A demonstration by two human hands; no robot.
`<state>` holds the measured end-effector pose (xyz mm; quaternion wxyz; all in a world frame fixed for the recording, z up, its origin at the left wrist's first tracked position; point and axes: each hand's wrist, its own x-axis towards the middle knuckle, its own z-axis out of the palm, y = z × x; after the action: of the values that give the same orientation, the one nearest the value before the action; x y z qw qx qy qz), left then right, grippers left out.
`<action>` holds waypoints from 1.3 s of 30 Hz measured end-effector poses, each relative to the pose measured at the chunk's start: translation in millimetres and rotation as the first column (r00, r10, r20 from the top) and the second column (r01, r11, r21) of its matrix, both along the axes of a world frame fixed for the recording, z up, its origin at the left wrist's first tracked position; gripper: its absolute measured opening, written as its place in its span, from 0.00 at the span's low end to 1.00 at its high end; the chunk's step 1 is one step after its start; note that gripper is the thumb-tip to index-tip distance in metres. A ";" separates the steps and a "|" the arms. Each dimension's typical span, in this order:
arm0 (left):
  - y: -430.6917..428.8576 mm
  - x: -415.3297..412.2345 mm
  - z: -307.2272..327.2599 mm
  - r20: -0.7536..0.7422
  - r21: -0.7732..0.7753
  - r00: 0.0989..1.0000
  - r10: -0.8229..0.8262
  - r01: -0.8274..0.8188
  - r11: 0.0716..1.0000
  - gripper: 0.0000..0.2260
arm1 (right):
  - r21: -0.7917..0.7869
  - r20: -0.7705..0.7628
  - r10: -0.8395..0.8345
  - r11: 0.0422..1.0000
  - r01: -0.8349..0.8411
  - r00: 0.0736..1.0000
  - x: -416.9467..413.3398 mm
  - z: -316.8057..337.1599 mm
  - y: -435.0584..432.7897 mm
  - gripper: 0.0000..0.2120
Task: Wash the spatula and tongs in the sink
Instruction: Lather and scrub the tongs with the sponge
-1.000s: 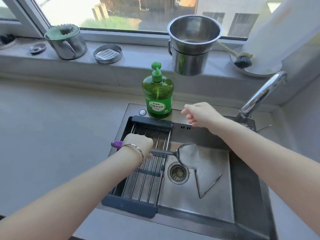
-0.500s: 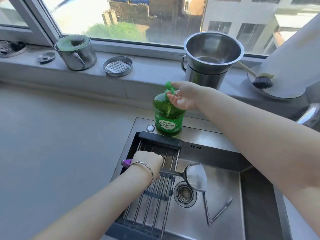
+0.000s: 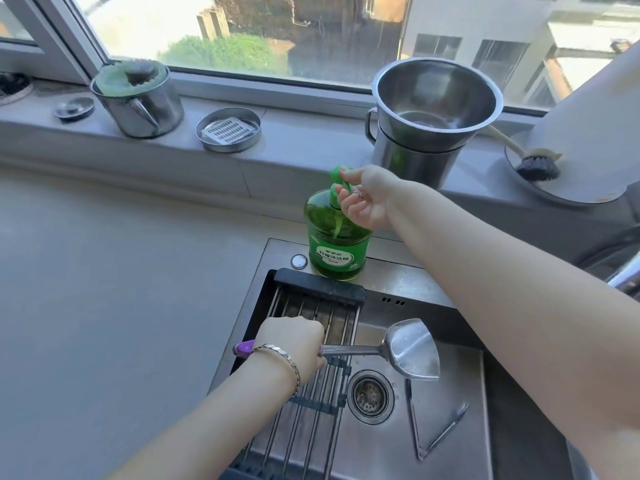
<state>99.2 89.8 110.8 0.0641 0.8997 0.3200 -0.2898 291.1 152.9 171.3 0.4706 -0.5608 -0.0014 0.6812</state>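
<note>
Right hand [image 3: 363, 197]: moved from above the sink [image 3: 381, 452] to the green soap bottle [image 3: 337, 244]; thumb atop its pump [image 3: 336, 174], fingers curled under the spout. Soaping judged imminent.
Left hand [image 3: 294, 348]: gripped the spatula [image 3: 412, 351] by the handle, blade over the drain [image 3: 370, 396].
Tongs [image 3: 433, 434]: lay apart on the sink floor.
Grey counter [image 3: 121, 289]; stacked steel pots [image 3: 433, 133] on the window sill [image 3: 294, 140].

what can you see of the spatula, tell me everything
The spatula is shiny bare metal: a broad, slightly dished blade with a straight front edge, a slim metal shaft, and a purple handle whose tip pokes out behind the wrist. The left hand grips the handle, fingers curled round it. It is held roughly level, shaft over the drying rack, blade over the sink basin near the drain. Nothing else visibly touches it.
</note>
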 end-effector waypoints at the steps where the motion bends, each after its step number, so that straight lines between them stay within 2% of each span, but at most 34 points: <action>1: 0.4 0.6 0.8 0.008 -0.002 1.000 0.004 -0.004 1.000 0.12 | -0.001 0.004 -0.002 1.000 0.002 1.000 0.1 -1.5 0.4 0.18; 7: -7.0 -0.3 12.6 0.017 -0.028 0.999 0.029 -0.028 0.999 0.12 | -0.011 0.062 -0.060 0.998 0.061 0.996 -9.4 -4.3 -4.6 0.18; 11: -7.4 -5.8 25.8 0.034 -0.016 0.997 0.068 -0.067 0.998 0.10 | -0.010 0.050 -0.037 0.999 0.037 0.998 -8.4 9.1 -11.9 0.21; 13: -7.8 -9.0 28.5 0.045 -0.024 0.994 0.104 -0.103 0.994 0.04 | 0.012 0.048 -0.091 0.996 0.090 0.995 -13.8 12.5 -23.5 0.22; 15: -12.6 -12.8 30.4 0.060 -0.047 0.988 0.139 -0.137 0.989 0.07 | 0.078 0.071 -0.193 0.979 0.187 0.979 -27.2 10.5 -50.3 0.19; 17: -18.2 -15.9 29.7 0.096 -0.055 0.982 0.160 -0.155 0.986 0.06 | 0.124 0.113 -0.283 0.955 0.269 0.952 -46.0 0.5 -86.8 0.18; 19: -26.0 -16.5 31.3 0.140 -0.058 0.974 0.179 -0.172 0.983 0.05 | 0.177 0.226 -0.306 0.947 0.270 0.925 -70.0 -18.7 -129.3 0.18; 20: -30.5 -15.9 32.1 0.164 -0.066 0.969 0.183 -0.175 0.982 0.05 | 0.224 0.356 -0.281 0.952 0.211 0.891 -84.4 -30.3 -151.4 0.17; 21: -36.0 -15.0 33.6 0.191 -0.082 0.963 0.191 -0.179 0.980 0.06 | 0.287 0.529 -0.250 0.952 0.106 0.811 -100.2 -42.9 -173.6 0.16; 22: -41.9 -14.0 35.2 0.223 -0.109 0.953 0.207 -0.186 0.976 0.07 | 0.346 0.712 -0.225 0.937 -0.053 0.665 -115.7 -54.7 -194.7 0.15; 23: -48.3 -13.6 37.3 0.259 -0.147 0.938 0.229 -0.196 0.970 0.08 | 0.364 0.852 -0.217 0.899 -0.243 0.477 -128.5 -63.8 -214.1 0.16; 25: -60.9 -14.9 41.8 0.320 -0.221 0.905 0.279 -0.215 0.951 0.10 | 0.250 0.968 -0.223 0.802 -0.543 0.115 -135.5 -86.2 -245.9 0.22; 27: -72.3 -18.5 46.0 0.360 -0.247 0.881 0.306 -0.226 0.942 0.10 | 0.119 0.976 -0.200 0.813 -0.570 -0.081 -114.0 -102.2 -263.8 0.27; 28: -77.4 -20.3 47.9 0.378 -0.242 0.874 0.306 -0.226 0.944 0.10 | 0.072 0.980 -0.153 0.865 -0.496 -0.125 -100.2 -103.7 -269.5 0.29; 30: -87.0 -21.9 52.1 0.402 -0.228 0.866 0.296 -0.219 0.949 0.09 | 0.054 0.987 -0.104 0.931 -0.362 -0.119 -90.1 -98.4 -275.6 0.33; 32: -95.7 -21.6 55.3 0.418 -0.226 0.863 0.283 -0.203 0.953 0.09 | 0.080 0.975 -0.167 0.876 -0.476 -0.145 -106.5 -93.8 -276.1 0.32; 34: -101.7 -21.9 56.9 0.433 -0.241 0.855 0.284 -0.194 0.951 0.11 | 0.049 0.961 -0.206 0.784 -0.619 -0.185 -124.0 -89.1 -279.7 0.32; 35: -103.1 -22.8 57.5 0.439 -0.254 0.850 0.291 -0.194 0.948 0.11 | 0.022 0.960 -0.194 0.773 -0.634 -0.204 -115.8 -84.7 -280.3 0.32; 37: -103.4 -25.8 57.8 0.444 -0.315 0.829 0.341 -0.211 0.925 0.10 | 0.003 0.967 -0.128 0.870 -0.492 -0.221 -92.4 -83.3 -282.4 0.33; 38: -103.2 -27.0 57.3 0.434 -0.380 0.813 0.389 -0.227 0.897 0.10 | 0.018 0.977 -0.103 0.913 -0.407 -0.189 -88.7 -81.4 -284.1 0.34; 39: -103.5 -27.8 56.5 0.407 -0.463 0.796 0.447 -0.242 0.853 0.10 | 0.028 0.981 -0.099 0.921 -0.390 -0.164 -92.6 -78.9 -286.0 0.34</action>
<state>71.4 -13.7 167.2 0.3742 0.8370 0.3898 -0.0866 198.5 -133.1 92.4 0.3052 -0.7882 -0.5313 0.0578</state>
